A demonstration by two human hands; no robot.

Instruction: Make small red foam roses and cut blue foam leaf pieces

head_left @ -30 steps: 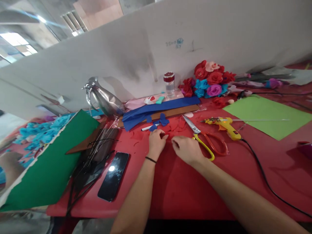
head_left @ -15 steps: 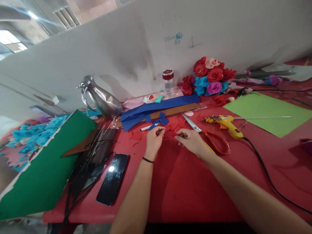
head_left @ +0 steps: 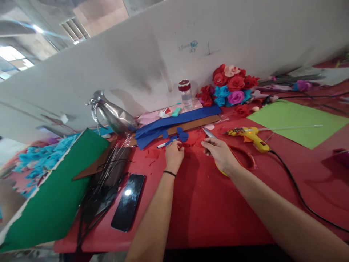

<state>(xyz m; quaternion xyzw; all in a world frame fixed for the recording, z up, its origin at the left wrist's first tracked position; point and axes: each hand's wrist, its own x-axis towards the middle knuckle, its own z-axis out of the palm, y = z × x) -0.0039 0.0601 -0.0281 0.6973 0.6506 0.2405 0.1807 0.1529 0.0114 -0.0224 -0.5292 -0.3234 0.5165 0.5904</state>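
My left hand (head_left: 174,155) is over the red table, its fingers curled together beside red paper scraps (head_left: 194,137). Whatever it may hold is hidden. Just beyond its fingertips are cut blue paper pieces (head_left: 183,137) and a white-and-blue pen (head_left: 161,145). To the right, my right hand (head_left: 218,151) has thumb and fingers pinched together; I cannot make out anything between them. It hovers over the scissors (head_left: 208,133), hiding their middle, while the blades and part of the orange-red handles show. The two hands are apart.
A yellow glue gun (head_left: 253,137) with a black cord lies right, near a green sheet (head_left: 300,123). Blue paper strips (head_left: 177,119), a jar (head_left: 186,94), paper flowers (head_left: 236,83) and a steel jug (head_left: 114,114) are behind. A phone (head_left: 127,202) and green board (head_left: 60,193) lie left.
My right hand has moved slightly right, away from my left hand and further over the scissors. My left hand has tilted a little, its fingers still curled. The view has shifted slightly.
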